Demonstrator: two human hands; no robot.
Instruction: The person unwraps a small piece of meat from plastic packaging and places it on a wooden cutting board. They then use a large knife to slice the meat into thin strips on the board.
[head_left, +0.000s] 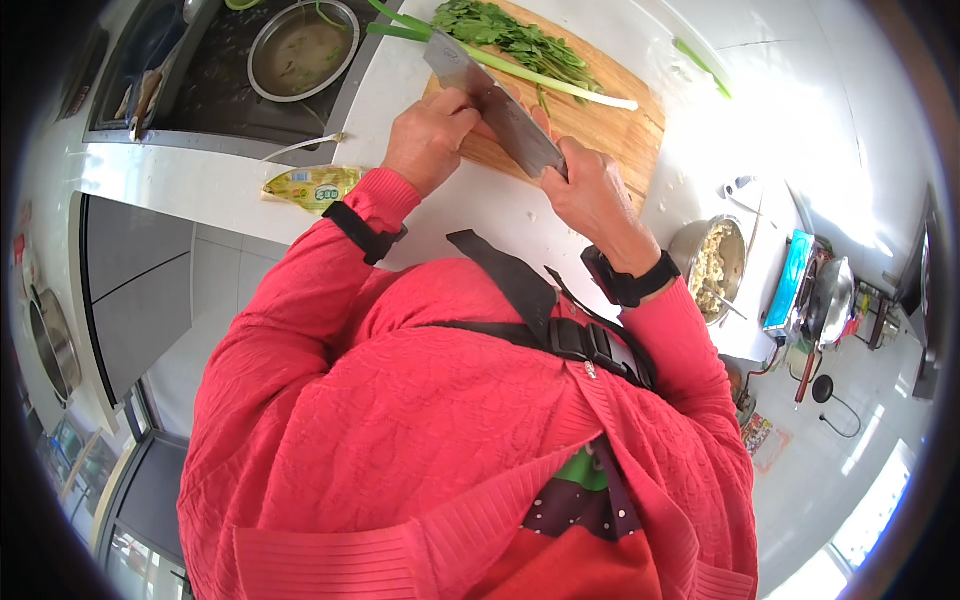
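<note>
My right hand (596, 191) grips the handle end of a Chinese cleaver (502, 109), its broad blade slanting up and left over a wooden cutting board (626, 142). The bent fingers of my left hand (431, 142) are at the blade's near side; whether they pinch something is hidden. Pinkish food pieces (541, 121) show partly behind the blade. Across the board lies a scallion (555, 81), white end to the right, its green leaves reaching past the board's left edge. Behind it is a heap of leafy green herbs (499, 30).
A metal bowl of cloudy water (304, 56) stands in the dark sink (217, 90) at left. By the counter's front edge lies a yellow plastic packet (311, 187). At right are a steel bowl (686, 244) of pale crumbly food and a lidded pan (831, 300).
</note>
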